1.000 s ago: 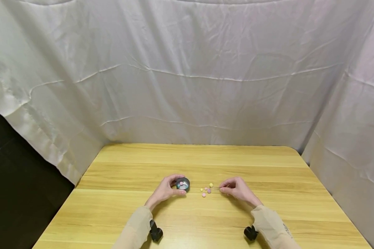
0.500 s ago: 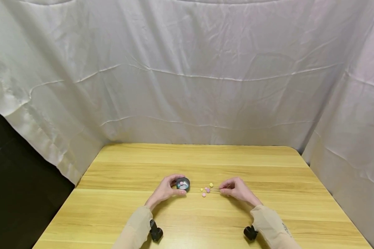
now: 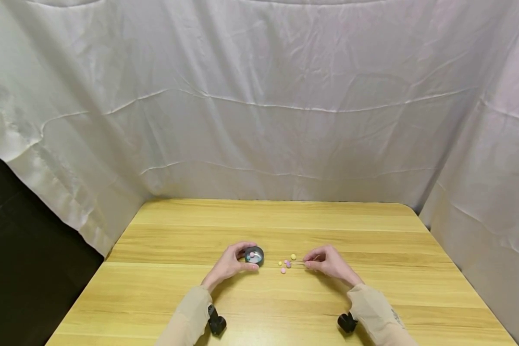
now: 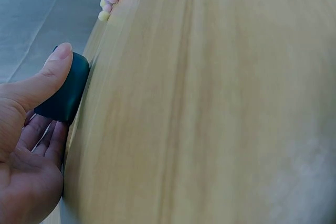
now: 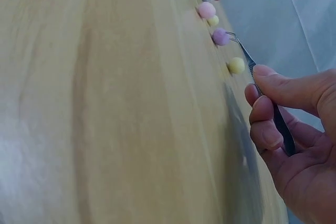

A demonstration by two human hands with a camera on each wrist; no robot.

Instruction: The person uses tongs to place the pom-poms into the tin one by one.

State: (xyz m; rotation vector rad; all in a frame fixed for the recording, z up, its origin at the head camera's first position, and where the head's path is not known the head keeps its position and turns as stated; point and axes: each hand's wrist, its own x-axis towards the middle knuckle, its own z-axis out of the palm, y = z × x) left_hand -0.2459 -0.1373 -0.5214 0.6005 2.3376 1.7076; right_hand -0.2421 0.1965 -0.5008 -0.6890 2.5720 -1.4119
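Observation:
My left hand (image 3: 231, 262) holds a small round dark teal tin (image 4: 72, 90) on the table, thumb on one side and fingers on the other. In the head view a pink ball (image 3: 252, 254) and a teal ball (image 3: 248, 258) lie inside the tin. My right hand (image 3: 332, 264) pinches metal tweezers (image 5: 245, 51) between thumb and fingers. Their bent tips are at a purple ball (image 5: 220, 36) on the table; whether they grip it I cannot tell. Around it lie a pink ball (image 5: 206, 10), a larger yellow ball (image 5: 237, 65) and a small yellow ball (image 5: 212, 20).
A second, smaller pink ball (image 3: 286, 262) touches or nearly touches the purple one. The wooden table (image 3: 259, 307) runs back to a pale grey curtain (image 3: 285, 144). Black wrist cameras (image 3: 216, 323) sit at both sleeves.
The purple ball has shifted slightly to the left, towards the small pink ball, with the tweezer tips beside it. My left hand and the tin stay in place.

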